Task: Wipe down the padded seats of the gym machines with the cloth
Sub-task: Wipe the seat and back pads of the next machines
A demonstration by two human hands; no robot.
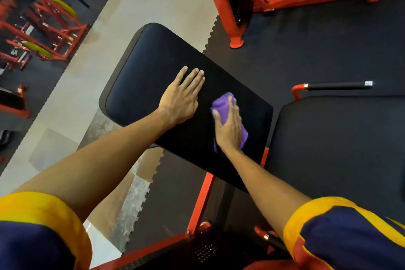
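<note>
Cloth (224,105) on seat (151,68), black handle (337,86) nearby

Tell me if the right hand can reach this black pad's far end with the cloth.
Probably yes: the pad beyond the right hand and cloth lies bare; the left hand rests flat to one side.

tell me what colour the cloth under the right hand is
Purple; the cloth shows clearly in the head view, pressed on the black pad.
</note>
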